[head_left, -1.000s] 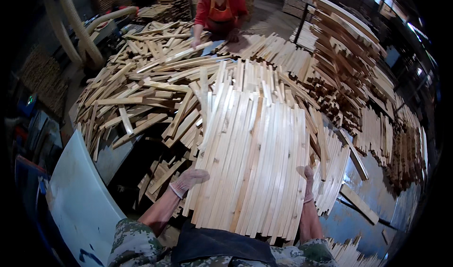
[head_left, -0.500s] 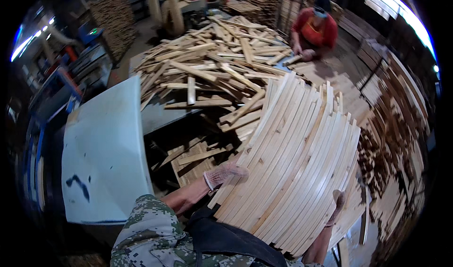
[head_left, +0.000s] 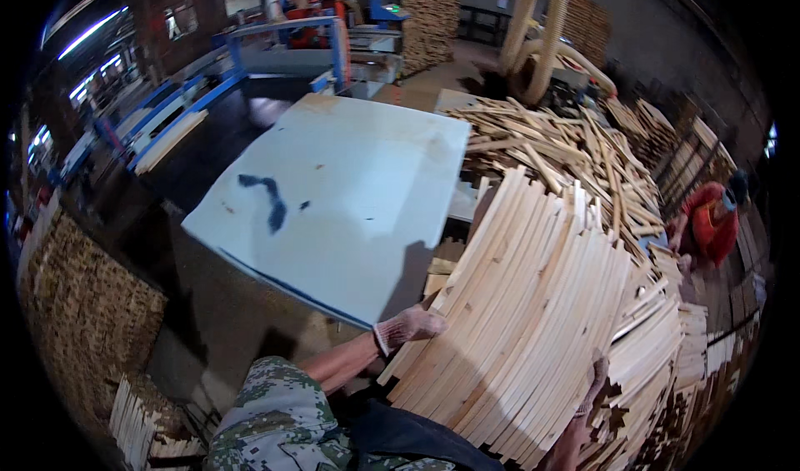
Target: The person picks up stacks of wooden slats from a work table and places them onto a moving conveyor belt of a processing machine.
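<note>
A broad row of pale wooden strips, lying edge to edge, is held up in front of my body. My left hand, in a knitted work glove, grips the row's left side, with the fingers partly hidden. The right side is clasped by my gloved right hand, pressing inward from the other end. The strips' far ends are uneven. Left of the bundle stands a pale blue-white board or tabletop with dark marks, and my shadow falls on its near right corner.
Beyond the bundle lies a heap of loose wooden strips. A person in red is at the right. More strips are stacked near my right hand. A wood stack stands at left, and a blue-framed machine is behind the board.
My view has swung to the left, so the board now sits near the middle and the heap and the person have shifted right. Both hands still hold the strips.
</note>
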A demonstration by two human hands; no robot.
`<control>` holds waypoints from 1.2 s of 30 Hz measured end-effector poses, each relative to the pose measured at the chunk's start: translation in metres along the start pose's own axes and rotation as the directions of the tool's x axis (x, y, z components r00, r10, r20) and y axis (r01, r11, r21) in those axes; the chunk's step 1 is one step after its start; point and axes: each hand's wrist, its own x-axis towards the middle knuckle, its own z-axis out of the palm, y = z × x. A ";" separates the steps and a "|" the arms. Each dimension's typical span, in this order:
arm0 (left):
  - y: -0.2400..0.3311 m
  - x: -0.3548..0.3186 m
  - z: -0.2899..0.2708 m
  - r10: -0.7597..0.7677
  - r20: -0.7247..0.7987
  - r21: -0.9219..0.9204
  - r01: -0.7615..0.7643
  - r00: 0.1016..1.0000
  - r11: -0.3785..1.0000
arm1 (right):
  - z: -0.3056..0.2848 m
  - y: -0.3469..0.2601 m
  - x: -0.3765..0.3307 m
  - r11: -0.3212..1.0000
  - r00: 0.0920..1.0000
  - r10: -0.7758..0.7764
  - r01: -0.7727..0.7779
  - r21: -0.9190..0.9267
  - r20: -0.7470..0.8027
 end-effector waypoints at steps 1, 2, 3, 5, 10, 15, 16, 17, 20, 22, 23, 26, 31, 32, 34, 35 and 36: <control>0.008 -0.035 -0.010 -0.195 -0.086 -0.434 0.140 0.977 0.890 | 0.052 -0.004 -0.009 0.979 0.997 0.076 -0.078 0.187 0.019; -0.006 -0.062 -0.032 -0.183 -0.133 -0.453 0.105 0.974 0.885 | 0.102 -0.014 -0.020 0.955 0.979 0.076 -0.127 0.268 0.190; -0.019 -0.085 -0.052 -0.163 -0.171 -0.476 0.064 0.972 0.877 | 0.137 -0.023 -0.020 0.929 0.946 0.108 -0.206 0.307 0.305; -0.036 -0.117 -0.093 -0.187 -0.227 -0.432 0.073 0.956 0.899 | 0.202 -0.017 -0.019 0.864 0.863 0.213 -0.385 0.324 0.457; -0.011 -0.216 -0.151 -0.314 -0.335 -0.559 0.081 0.888 0.825 | 0.346 -0.011 -0.061 0.665 0.668 0.475 -0.699 0.263 0.573; 0.000 -0.251 -0.211 -0.273 -0.392 -0.595 -0.016 0.879 0.804 | 0.426 0.048 -0.055 0.575 0.524 0.414 -0.785 0.233 0.744; -0.002 -0.252 -0.228 -0.268 -0.389 -0.597 -0.020 0.882 0.802 | 0.449 0.040 -0.059 0.594 0.530 0.382 -0.768 0.238 0.757; -0.007 -0.257 -0.242 -0.269 -0.389 -0.600 -0.021 0.881 0.800 | 0.477 0.028 -0.069 0.603 0.538 0.422 -0.768 0.217 0.730; -0.027 -0.255 -0.296 -0.322 -0.384 -0.567 0.054 0.866 0.822 | 0.478 0.086 -0.046 0.638 0.660 0.416 -0.702 0.316 0.625; -0.027 -0.258 -0.315 -0.366 -0.457 -0.495 0.111 0.811 0.862 | 0.528 0.068 -0.059 0.612 0.629 0.547 -0.751 0.249 0.552; 0.008 -0.260 -0.314 -0.398 -0.477 -0.466 0.158 0.783 0.871 | 0.542 0.063 -0.057 0.587 0.605 0.570 -0.774 0.239 0.556; 0.037 -0.252 -0.365 -0.474 -0.446 -0.414 0.294 0.760 0.861 | 0.555 0.087 -0.044 0.574 0.558 0.572 -0.796 0.193 0.601; 0.066 -0.223 -0.458 -0.490 -0.434 -0.307 0.387 0.756 0.870 | 0.646 0.082 -0.041 0.399 0.510 0.541 -0.856 0.329 0.668; 0.068 -0.218 -0.478 -0.499 -0.402 -0.335 0.384 0.768 0.861 | 0.657 0.085 -0.040 0.380 0.512 0.565 -0.858 0.346 0.647; 0.066 -0.206 -0.511 -0.518 -0.360 -0.313 0.423 0.776 0.851 | 0.676 0.088 -0.038 0.361 0.497 0.517 -0.865 0.349 0.696; 0.067 -0.200 -0.530 -0.495 -0.351 -0.307 0.402 0.795 0.863 | 0.691 0.085 -0.035 0.391 0.524 0.535 -0.849 0.355 0.663; 0.066 -0.195 -0.546 -0.471 -0.346 -0.309 0.375 0.811 0.874 | 0.705 0.084 -0.031 0.422 0.543 0.554 -0.836 0.350 0.631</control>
